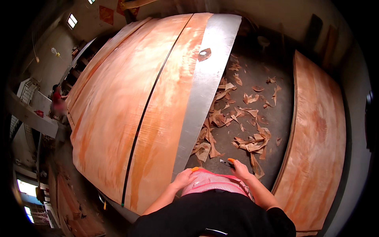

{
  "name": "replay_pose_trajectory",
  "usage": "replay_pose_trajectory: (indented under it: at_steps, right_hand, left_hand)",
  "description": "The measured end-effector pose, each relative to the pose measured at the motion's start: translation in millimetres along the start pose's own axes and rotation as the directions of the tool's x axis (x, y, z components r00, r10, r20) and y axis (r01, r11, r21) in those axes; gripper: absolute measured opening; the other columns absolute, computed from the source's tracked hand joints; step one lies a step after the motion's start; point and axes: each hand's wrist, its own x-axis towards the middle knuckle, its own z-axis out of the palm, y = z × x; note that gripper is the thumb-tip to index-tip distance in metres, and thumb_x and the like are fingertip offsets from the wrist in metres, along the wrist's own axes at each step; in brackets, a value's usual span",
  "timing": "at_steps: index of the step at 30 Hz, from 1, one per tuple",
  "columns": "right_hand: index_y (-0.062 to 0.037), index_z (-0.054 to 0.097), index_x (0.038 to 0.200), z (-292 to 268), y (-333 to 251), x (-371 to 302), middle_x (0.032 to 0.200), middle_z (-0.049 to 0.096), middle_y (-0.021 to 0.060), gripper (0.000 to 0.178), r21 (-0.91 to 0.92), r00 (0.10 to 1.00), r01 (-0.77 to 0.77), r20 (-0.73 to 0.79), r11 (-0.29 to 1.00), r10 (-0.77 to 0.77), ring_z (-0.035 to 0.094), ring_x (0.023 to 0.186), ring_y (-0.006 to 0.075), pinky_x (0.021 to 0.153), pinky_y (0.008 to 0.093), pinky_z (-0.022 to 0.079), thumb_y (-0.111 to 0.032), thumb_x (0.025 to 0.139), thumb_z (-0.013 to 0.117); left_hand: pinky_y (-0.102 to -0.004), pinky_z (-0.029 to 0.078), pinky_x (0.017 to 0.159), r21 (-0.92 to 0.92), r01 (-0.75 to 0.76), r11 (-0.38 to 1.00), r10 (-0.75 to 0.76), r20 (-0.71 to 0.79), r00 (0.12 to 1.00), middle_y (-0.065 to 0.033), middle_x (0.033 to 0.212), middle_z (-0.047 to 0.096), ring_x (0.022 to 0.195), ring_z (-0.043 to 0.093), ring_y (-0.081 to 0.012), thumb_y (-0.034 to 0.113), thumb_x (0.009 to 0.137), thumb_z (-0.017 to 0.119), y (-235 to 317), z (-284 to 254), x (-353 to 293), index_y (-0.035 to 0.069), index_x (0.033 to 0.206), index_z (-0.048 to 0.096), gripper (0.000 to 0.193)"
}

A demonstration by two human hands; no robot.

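My right hand (240, 170) is closed around a small knife (226, 162), its dark blade pointing left over the floor. An orange covering shows on a fingertip of that hand. My left hand (184, 178) rests by the near end of the metal strip, against the red-and-white striped apron (215, 181) at my waist. It has an orange fingertip covering too, and its fingers are partly hidden. Left of it lies a broad stack of pale orange wood veneer (110, 106), with a long thin black strip (151, 94) across it. A bare metal strip (201, 87) edges the table.
Torn veneer scraps (252, 143) litter the grey floor (258, 71). One scrap (204, 54) lies on the metal strip. To the right stands another veneer stack (316, 146). A person in red (58, 98) is at the far left, beyond the large stack.
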Motion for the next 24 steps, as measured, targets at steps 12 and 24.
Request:
replay_pose_trajectory:
  at_steps: [12, 24]
  right_hand:
    - [-0.0090, 0.048, 0.109, -92, 92, 152, 0.094, 0.052, 0.0136, 0.037, 0.100, 0.998, -0.007, -0.055, 0.995, 0.013, 0.053, 0.085, 0.0326, 0.070, 0.0386, 0.044, -0.013, 0.074, 0.056]
    - [-0.0063, 0.051, 0.110, -205, 201, 237, 0.093, 0.056, 0.0144, 0.036, 0.413, 0.846, -0.416, -0.150, 0.810, 0.511, 0.056, 0.084, 0.0274, 0.074, 0.0332, 0.044, -0.007, 0.075, 0.056]
  left_hand:
    - [-0.0341, 0.041, 0.081, -0.185, 0.065, 0.981, -0.111, -0.253, 0.961, -0.0167, 0.100, 0.054, 0.094, 0.052, -0.0292, 0.030, 0.080, 0.056, -19, -44, 249, 0.002, 0.109, 0.052, 0.040]
    - [-0.0389, 0.027, 0.098, 0.146, 0.182, 0.972, -0.096, -0.462, 0.882, -0.0231, 0.129, 0.031, 0.120, 0.031, -0.0352, 0.038, 0.082, 0.050, -21, -169, 597, -0.005, 0.123, 0.034, 0.062]
